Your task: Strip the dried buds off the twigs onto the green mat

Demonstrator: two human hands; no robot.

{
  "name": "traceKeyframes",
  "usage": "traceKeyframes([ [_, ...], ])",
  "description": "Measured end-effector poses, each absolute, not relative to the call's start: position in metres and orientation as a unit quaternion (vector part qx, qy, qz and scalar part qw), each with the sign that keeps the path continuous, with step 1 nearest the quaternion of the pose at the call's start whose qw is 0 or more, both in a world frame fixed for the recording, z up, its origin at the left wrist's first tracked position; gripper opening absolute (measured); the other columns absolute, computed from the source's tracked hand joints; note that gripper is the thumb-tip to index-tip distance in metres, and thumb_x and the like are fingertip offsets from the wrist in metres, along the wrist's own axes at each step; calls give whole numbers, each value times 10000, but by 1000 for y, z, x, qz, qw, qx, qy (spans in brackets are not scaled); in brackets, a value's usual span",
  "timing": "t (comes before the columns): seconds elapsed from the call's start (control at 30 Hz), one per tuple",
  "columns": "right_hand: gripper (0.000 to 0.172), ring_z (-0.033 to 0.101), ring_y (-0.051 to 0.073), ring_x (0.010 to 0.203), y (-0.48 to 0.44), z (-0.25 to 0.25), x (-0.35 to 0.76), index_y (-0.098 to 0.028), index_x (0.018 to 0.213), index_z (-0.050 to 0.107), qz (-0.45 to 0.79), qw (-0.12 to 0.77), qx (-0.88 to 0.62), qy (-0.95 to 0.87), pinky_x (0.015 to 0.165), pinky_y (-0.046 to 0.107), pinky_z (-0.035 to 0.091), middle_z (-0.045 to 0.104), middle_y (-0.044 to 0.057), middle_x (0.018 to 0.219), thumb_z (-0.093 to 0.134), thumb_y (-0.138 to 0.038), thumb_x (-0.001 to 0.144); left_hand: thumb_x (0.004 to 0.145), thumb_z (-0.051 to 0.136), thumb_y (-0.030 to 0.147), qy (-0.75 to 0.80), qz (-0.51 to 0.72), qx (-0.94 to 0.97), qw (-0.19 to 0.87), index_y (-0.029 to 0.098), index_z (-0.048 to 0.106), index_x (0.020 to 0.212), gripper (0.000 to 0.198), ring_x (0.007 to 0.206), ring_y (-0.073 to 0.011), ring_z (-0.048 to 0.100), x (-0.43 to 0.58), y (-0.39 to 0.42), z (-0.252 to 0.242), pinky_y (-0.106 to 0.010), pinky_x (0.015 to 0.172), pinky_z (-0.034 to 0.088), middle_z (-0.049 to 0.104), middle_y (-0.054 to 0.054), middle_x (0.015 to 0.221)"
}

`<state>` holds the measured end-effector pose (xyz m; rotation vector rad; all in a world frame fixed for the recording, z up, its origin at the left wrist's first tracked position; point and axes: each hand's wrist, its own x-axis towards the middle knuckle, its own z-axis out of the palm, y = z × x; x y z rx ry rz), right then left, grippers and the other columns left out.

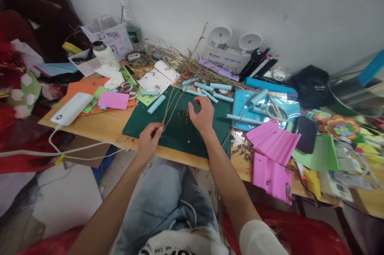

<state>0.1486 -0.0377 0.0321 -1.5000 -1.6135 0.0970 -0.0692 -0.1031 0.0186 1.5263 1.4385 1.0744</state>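
Note:
My left hand [150, 138] is closed in a pinch around the lower ends of a few thin brown twigs [172, 106], which fan up and away over a dark green mat [139, 117]. To its right, my right hand [203, 114] hovers above the mat with thumb and fingers curved apart; nothing shows between them. Small dark plant scraps [182, 114] lie on the mat between my hands. Several light blue paper rolls [221, 86] are scattered just beyond my right hand, and another blue paper roll [156, 104] rests nearer my left.
Dry branches [192, 65] are heaped along the wall. Scissors [276, 110] lie on a blue plastic packet [240, 103] at right, near pink folded paper [274, 141]. On the left are a white power bank [72, 109] with a cable, a white bottle [105, 55] and coloured paper.

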Motion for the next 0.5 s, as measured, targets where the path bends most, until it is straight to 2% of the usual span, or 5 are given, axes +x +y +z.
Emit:
traceKeyframes([
  [0.1, 422, 583, 210, 920, -35, 30, 150, -201, 1304, 525, 76, 479, -553, -677, 831, 353, 506, 629, 105, 1030, 521, -344, 907, 895, 561, 396, 540, 417, 638, 356, 188, 667, 794, 255, 872, -176, 625, -70, -104, 16, -279, 730, 478, 673, -75, 990],
  [0.17, 447, 593, 198, 899, -32, 25, 151, -212, 1346, 509, 98, 483, -544, -679, 825, 346, 518, 634, 94, 1024, 521, -323, 913, 891, 573, 380, 528, 411, 657, 346, 189, 666, 767, 246, 906, -186, 630, -69, -105, 14, -287, 750, 480, 673, -78, 984],
  [0.23, 387, 602, 187, 843, -30, 21, 151, -209, 1284, 573, 111, 486, -555, -665, 803, 341, 527, 643, 88, 994, 521, -320, 917, 892, 574, 372, 525, 403, 667, 343, 192, 667, 766, 238, 903, -190, 634, -68, -106, 13, -293, 751, 482, 674, -80, 972],
  [0.33, 256, 616, 175, 797, -28, 17, 149, -200, 1092, 676, 125, 488, -569, -649, 784, 331, 529, 665, 86, 964, 519, -306, 920, 895, 563, 379, 528, 398, 668, 342, 195, 667, 767, 248, 893, -195, 640, -68, -106, 12, -304, 758, 487, 680, -85, 969],
  [0.5, 181, 614, 171, 793, -31, 18, 144, -188, 885, 671, 130, 475, -568, -659, 759, 304, 499, 676, 63, 863, 515, -274, 915, 893, 555, 406, 529, 411, 658, 343, 197, 662, 757, 272, 922, -204, 640, -70, -104, 10, -312, 777, 490, 683, -87, 965],
])
